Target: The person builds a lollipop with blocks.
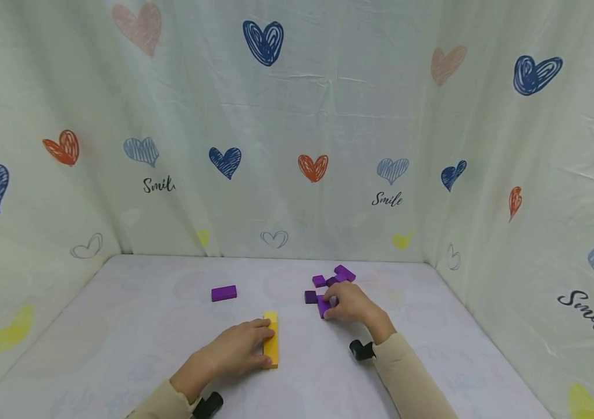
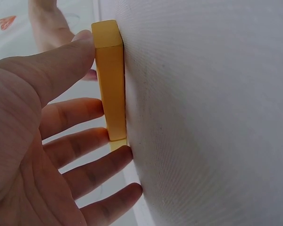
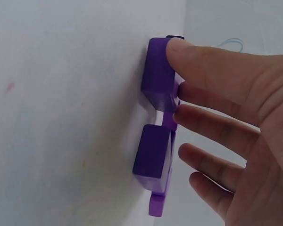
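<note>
My left hand (image 1: 239, 349) rests along a row of yellow blocks (image 1: 271, 346), standing lengthwise away from me on the white table. In the left wrist view, the thumb touches the near end of the long yellow block (image 2: 111, 89), and the other fingers spread along it; a paler yellow piece shows beyond. My right hand (image 1: 351, 302) pinches a flat purple block (image 1: 322, 306) between thumb and fingers, close over the table. A dark purple block (image 1: 310, 297) is just left of it. Up close, the right wrist view shows another purple block (image 3: 151, 157) beside the pinched one.
Several more purple blocks lie behind the right hand, among them a slanted one (image 1: 345, 272) and a small one (image 1: 319, 281). A lone purple block (image 1: 224, 293) lies at the back left. White curtains (image 1: 286, 116) printed with hearts enclose the table (image 1: 118, 326).
</note>
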{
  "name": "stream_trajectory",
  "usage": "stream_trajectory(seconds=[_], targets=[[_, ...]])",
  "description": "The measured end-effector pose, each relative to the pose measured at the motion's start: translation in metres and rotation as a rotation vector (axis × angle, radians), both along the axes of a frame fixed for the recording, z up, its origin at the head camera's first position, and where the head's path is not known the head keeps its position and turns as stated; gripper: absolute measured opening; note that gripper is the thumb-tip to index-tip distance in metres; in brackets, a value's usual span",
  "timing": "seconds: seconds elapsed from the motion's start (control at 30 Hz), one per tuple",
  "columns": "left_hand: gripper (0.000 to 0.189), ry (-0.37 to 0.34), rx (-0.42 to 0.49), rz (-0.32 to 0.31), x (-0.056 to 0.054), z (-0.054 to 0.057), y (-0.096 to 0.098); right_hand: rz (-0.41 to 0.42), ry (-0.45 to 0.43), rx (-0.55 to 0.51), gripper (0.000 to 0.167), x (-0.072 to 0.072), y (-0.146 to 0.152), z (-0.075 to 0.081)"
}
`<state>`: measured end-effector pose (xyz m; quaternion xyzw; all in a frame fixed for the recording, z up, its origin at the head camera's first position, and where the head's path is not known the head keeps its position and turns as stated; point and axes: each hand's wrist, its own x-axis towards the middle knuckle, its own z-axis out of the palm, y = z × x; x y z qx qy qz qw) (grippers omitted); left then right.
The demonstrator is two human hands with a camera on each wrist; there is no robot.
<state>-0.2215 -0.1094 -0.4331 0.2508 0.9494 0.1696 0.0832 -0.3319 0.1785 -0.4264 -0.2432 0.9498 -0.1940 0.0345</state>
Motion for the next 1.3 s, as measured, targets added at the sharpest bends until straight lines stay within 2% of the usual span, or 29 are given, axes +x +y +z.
stream_trajectory(seconds=[0.33,0.53,0.7,0.93,1.13,1.3], targets=[[0.058,0.008,0.007,-0.001,0.000,-0.001,0.000,0.120,-0.022,0.007,0.030,0.012,-0.014,0.004],[0.058,0.005,0.010,0.000,0.000,-0.001,0.000,0.157,-0.033,0.018,0.033,0.017,-0.025,0.002],[0.058,0.006,0.005,-0.004,0.000,-0.001,-0.001,0.122,-0.056,0.015,0.034,0.018,-0.030,0.002],[0.058,0.012,0.001,-0.008,0.000,0.002,-0.001,0.058,-0.037,0.045,0.035,0.020,-0.034,0.004],[0.059,-0.001,0.014,0.004,0.000,0.002,-0.001,0.054,-0.064,0.028,0.033,0.020,-0.037,0.002],[0.066,-0.023,0.026,0.020,0.001,0.002,-0.001,0.099,-0.093,-0.019,0.031,0.019,-0.039,0.000]])
